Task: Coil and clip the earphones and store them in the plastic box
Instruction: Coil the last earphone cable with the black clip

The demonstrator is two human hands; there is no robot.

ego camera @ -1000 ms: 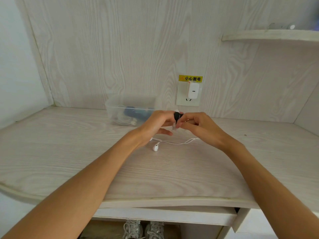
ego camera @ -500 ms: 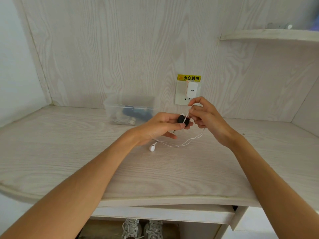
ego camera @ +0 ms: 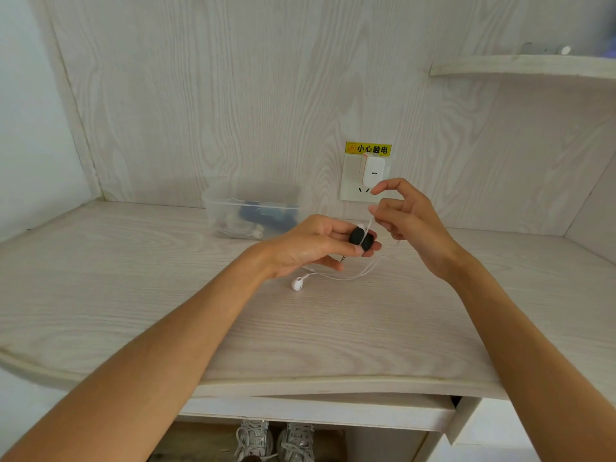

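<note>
The earphones point(ego camera: 297, 283) were half wound: one bud lay on the desk point(ego camera: 133, 295), the white cord running up over the black clip point(ego camera: 361, 237) that my left hand point(ego camera: 310, 245) gripped. My right hand point(ego camera: 405, 216) pinched the cord just above it. Slack tension could have let the turns slip off, I judged. The plastic box point(ego camera: 253, 208) stood behind.

Left hand point(ego camera: 310, 243) gripping black clip point(ego camera: 361, 237), right hand point(ego camera: 405, 218) pinching white earphone cable point(ego camera: 353, 276) above desk point(ego camera: 133, 295).
</note>
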